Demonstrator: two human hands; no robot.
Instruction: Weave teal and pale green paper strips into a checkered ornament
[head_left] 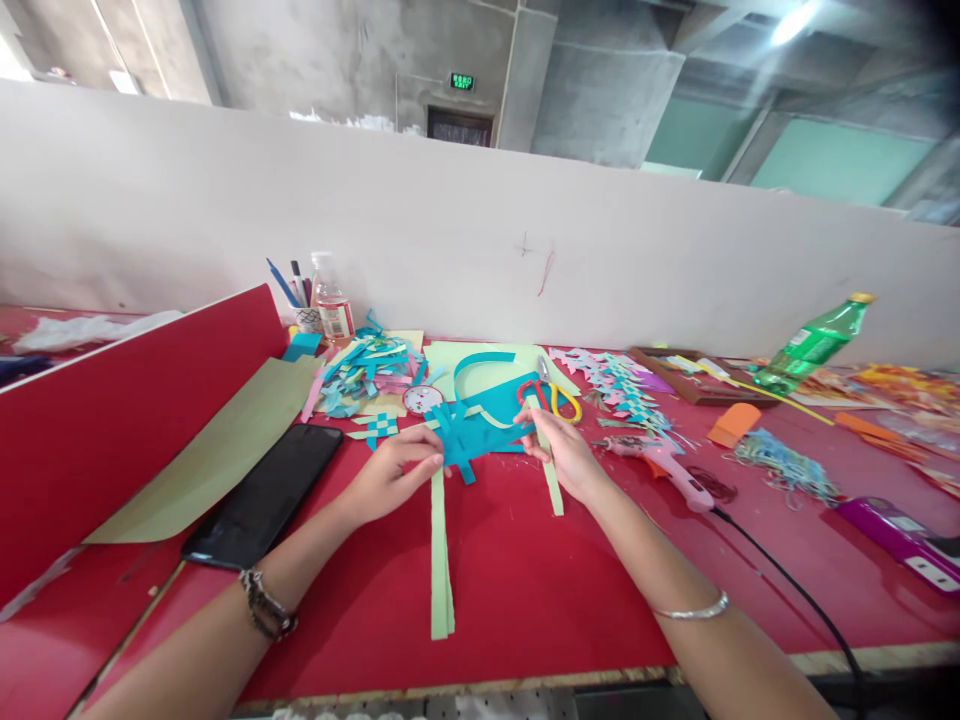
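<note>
My left hand [401,468] is closed in a pinch on the edge of a small piece made of blue paper strips [457,425]. Beneath those fingertips, long pale green paper strips [439,560] run toward the table's front; I cannot tell whether the hand touches them. My right hand [564,452] pinches a single pale green paper strip [553,488], whose lower end points toward me. Just behind that hand are scissors with red and yellow handles [566,402], partly hidden. Blue paper [491,400] and pale green sheets [442,358] lie behind both hands.
Left are a black phone [262,495], an olive sheet [217,450] and a red divider [150,430]. Paper scraps [371,370] pile up behind. At right lie a pink glue gun [664,468] with its cable, woven strips [622,390], a green bottle [814,345] and a purple power strip [896,535].
</note>
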